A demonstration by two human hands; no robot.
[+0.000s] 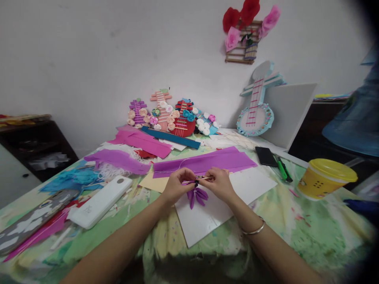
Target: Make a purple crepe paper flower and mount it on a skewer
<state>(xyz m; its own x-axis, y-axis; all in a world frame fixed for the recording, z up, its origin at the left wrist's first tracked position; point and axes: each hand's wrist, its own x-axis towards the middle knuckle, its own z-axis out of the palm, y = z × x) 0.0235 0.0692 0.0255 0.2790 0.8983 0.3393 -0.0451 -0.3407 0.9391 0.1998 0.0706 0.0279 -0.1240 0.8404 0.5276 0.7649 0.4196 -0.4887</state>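
Note:
My left hand and my right hand meet over a white board. Between them hangs a small purple paper flower with narrow petals pointing down. Its dark top sits right at the fingertips. The left fingers are closed in a pinch on the flower's upper end. Closed too, the right fingers grip a thin light stick that reaches toward that dark top. Just behind both hands lies a folded strip of purple crepe paper with a pale thread across it.
At left lie a white power bank, a patterned phone case and pink crepe paper. To the right are a black phone, a green utility knife and a yellow tub. Decorated cardboard instruments lean against the wall.

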